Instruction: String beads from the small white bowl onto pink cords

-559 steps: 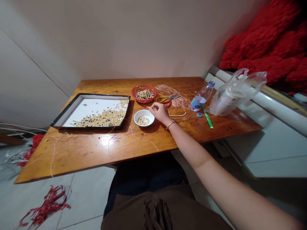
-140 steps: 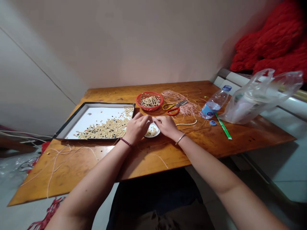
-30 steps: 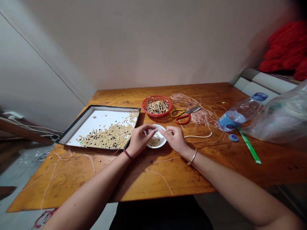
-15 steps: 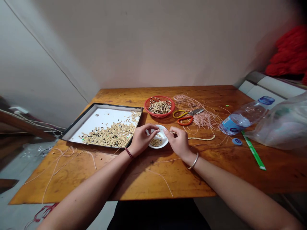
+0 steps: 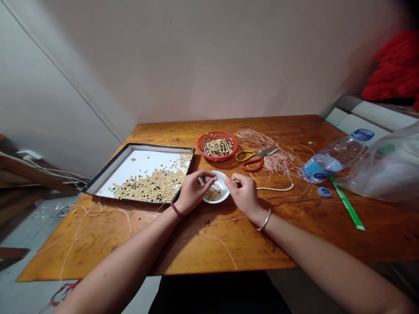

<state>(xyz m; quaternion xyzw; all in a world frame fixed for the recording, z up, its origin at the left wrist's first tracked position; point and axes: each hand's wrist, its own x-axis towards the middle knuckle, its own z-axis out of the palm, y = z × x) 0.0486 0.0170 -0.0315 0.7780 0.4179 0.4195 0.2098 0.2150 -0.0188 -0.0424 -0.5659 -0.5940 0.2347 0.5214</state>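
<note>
My left hand (image 5: 195, 190) is closed in a pinch at the left rim of a small white bowl (image 5: 225, 191). A thin line runs from its fingertips toward my right hand (image 5: 242, 192); whether it is a needle or thread is too fine to tell. The right fingers are closed on a string of beads (image 5: 276, 189), which trails out on the table to the right. Pale and dark loose beads (image 5: 212, 195) lie in the bowl, below my fingertips. Left of the bowl sits a black-edged white tray (image 5: 139, 156) with many loose beads in it.
Beyond the bowl stand a red basket (image 5: 200, 152) of strung beads, scissors (image 5: 253, 158) and tangled pink thread (image 5: 278, 161). At right are a tilted plastic bottle (image 5: 327, 161), its blue cap (image 5: 324, 192), a green strip (image 5: 348, 205) and a plastic bag (image 5: 386, 170).
The view has shifted very slightly. Both hands keep their place over the bowl and their pinches; nothing else has visibly moved.
</note>
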